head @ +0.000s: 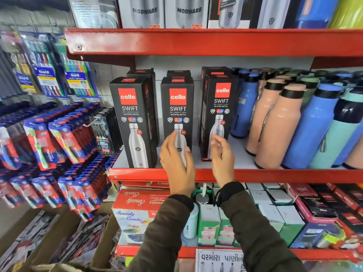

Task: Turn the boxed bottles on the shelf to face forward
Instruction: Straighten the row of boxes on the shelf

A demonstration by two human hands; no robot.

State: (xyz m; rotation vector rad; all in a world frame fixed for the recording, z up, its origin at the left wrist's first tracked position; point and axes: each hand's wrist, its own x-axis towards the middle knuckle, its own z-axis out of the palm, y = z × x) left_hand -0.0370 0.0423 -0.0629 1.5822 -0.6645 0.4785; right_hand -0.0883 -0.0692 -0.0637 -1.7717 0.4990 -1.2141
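Observation:
Three black boxed bottles stand in a front row on the red shelf [137, 172], printed fronts toward me: the left box [132, 122], the middle box [177, 110] and the right box [220, 112], which sits further back and is angled slightly. More black boxes stand behind them. My left hand [177, 160] is in front of the middle box's lower half, fingers apart, holding nothing. My right hand [223, 156] hovers before the lower part of the right box, fingers spread, not gripping it.
Loose peach, blue and teal bottles [279, 124] crowd the shelf to the right of the boxes. Toothbrush packs [59, 142] hang at the left. The upper shelf carries grey boxed flasks [167, 12]. Below are cartons and a red combo box [137, 205].

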